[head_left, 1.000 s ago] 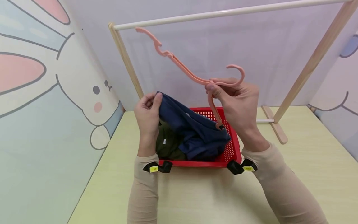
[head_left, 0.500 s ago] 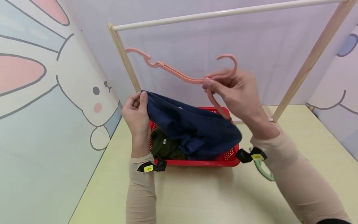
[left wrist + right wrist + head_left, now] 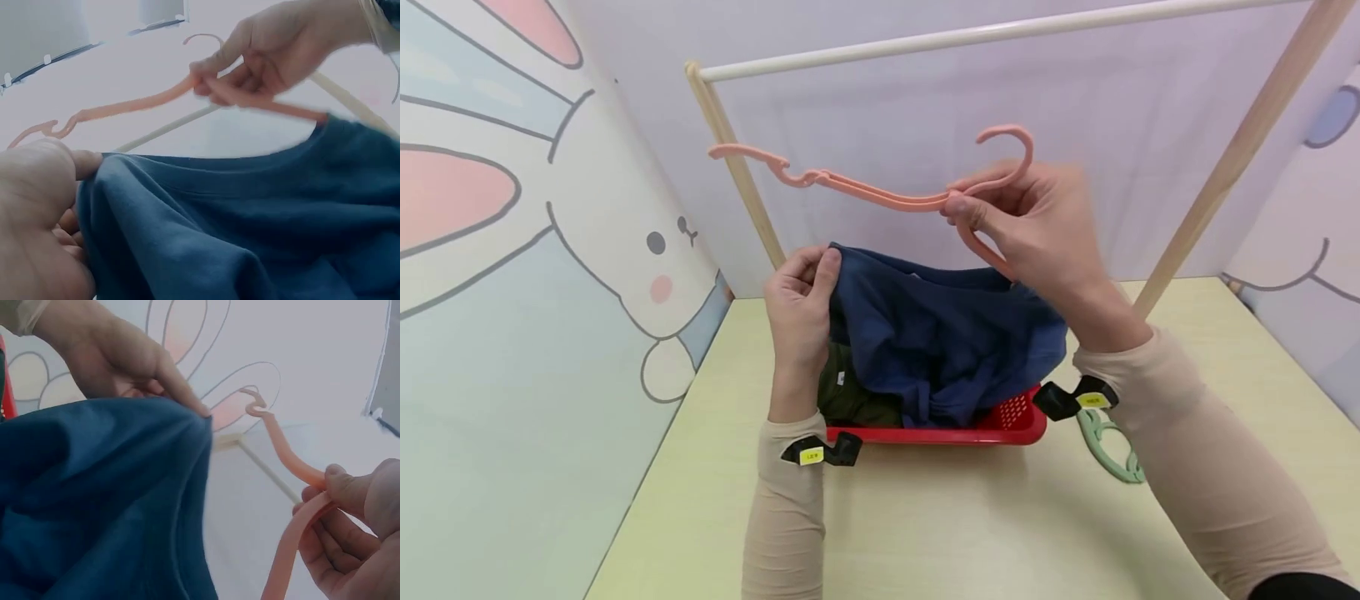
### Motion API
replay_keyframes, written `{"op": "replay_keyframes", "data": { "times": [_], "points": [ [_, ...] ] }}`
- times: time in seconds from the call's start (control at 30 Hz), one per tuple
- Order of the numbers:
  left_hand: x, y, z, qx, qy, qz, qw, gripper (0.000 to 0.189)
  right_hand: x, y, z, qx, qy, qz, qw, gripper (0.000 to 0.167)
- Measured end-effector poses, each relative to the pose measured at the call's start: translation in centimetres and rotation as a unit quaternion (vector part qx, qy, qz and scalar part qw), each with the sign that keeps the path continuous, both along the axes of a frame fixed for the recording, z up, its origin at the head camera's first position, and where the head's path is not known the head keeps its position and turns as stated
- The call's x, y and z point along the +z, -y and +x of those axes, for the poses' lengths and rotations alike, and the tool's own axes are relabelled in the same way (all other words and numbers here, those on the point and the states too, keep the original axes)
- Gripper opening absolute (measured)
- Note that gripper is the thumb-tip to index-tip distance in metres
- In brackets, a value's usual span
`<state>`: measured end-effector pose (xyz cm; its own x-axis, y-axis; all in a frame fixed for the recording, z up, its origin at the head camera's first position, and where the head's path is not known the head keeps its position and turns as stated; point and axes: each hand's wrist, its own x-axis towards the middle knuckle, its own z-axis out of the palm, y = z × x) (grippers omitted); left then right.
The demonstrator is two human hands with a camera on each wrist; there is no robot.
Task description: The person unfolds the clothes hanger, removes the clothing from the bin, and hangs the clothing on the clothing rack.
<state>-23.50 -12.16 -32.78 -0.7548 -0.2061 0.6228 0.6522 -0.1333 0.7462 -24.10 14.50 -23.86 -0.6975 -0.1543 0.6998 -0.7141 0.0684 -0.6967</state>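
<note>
My left hand (image 3: 801,304) pinches one edge of a dark blue garment (image 3: 947,342) by its opening, between thumb and fingers. In the right hand (image 3: 1037,229) is a pink clothes hanger (image 3: 880,196), gripped at its middle just below the hook. One hanger arm slants down inside the garment's opening on the right, its tip hidden by the cloth, as the left wrist view also shows. The other arm points left, outside the cloth and above my left hand. Beneath the blue garment, a dark green garment (image 3: 853,396) lies in a red basket (image 3: 925,436).
A clothes rack stands behind, with a white top rail (image 3: 925,46) and wooden posts (image 3: 1232,167). On the table (image 3: 925,525), a green hanger (image 3: 1108,450) lies right of the basket, partly under my right forearm. A wall with a rabbit drawing (image 3: 625,225) borders the left.
The hanger has swung toward level as my right hand moved up, its right arm going into the opening. The blue garment has lifted and spread; my left hand went left, then back right.
</note>
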Motion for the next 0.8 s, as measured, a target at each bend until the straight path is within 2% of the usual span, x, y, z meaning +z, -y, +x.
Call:
{"op": "replay_keyframes", "data": {
  "times": [0.1, 0.23, 0.43, 0.7, 0.8],
  "points": [
    [0.0, -0.4, 0.3, -0.01, -0.008, 0.017, 0.9998, 0.012, -0.9, 0.5, -0.2, 0.001, 0.008, -0.031, 0.9995, 0.012],
    [0.1, -0.5, 0.6, -0.018, -0.018, 0.063, 0.9977, 0.016, -2.1, 1.0, -0.3, 0.009, 0.003, -0.043, 0.999, 0.012],
    [0.5, -0.4, 0.6, -0.004, -0.025, 0.107, 0.994, 0.016, -3.7, 1.1, -0.2, 0.051, 0.03, -0.067, 0.996, 0.012],
    [0.5, 0.1, 0.5, 0.0, -0.039, 0.146, 0.9885, 0.017, -4.9, 0.8, 0.0, 0.057, 0.058, -0.061, 0.9948, 0.014],
    [0.6, 0.5, 0.3, 0.002, -0.047, 0.177, 0.983, 0.017, -5.0, 0.8, 0.0, 0.067, 0.052, -0.054, 0.9949, 0.014]
  ]
}}
